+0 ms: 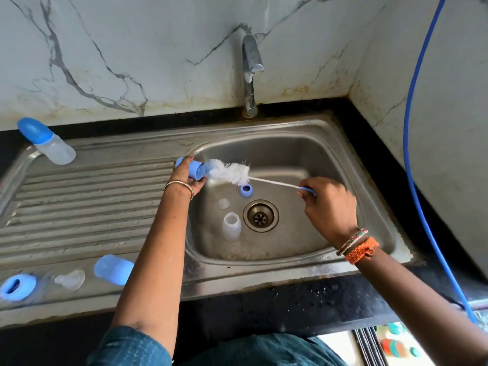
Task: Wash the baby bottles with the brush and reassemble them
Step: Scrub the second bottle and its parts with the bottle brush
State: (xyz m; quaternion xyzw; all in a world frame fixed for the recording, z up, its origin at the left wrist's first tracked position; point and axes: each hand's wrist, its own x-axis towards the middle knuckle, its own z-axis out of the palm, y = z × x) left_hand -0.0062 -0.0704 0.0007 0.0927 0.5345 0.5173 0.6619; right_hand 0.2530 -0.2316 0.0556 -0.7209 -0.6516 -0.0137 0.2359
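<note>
- My left hand [186,178] covers much of the blue cap [190,169] it holds, so only the cap's open mouth and a bit of its closed end show past my fingers.
- The brush's blue handle [307,190] is almost wholly buried in my right hand [330,207]; just a short piece sticks out by my thumb.
- The items at the frame's lower left are blurred, and the blue ring [17,286] sits near the edge.
- The brush [231,173] has a fluffy white bristle head on a thin white wire stem, and its tip pokes into the cap's mouth.
- My left fingers curl around the cap, holding it on its side above the sink basin's [343,159] left rim, mouth facing right.
- My right fingers pinch the handle, well apart from the bristles, with the stem stretched between my two hands over the basin.
- In the basin lie a clear bottle body [231,225] just left of the drain [261,215], a small clear teat [224,203] above it, and a blue collar [246,190] under the stem.
- On the drainboard [79,202] stand an assembled bottle [46,141] at the far left, and nearer me the ring, a clear teat [70,279] and another blue cap [113,269].
</note>
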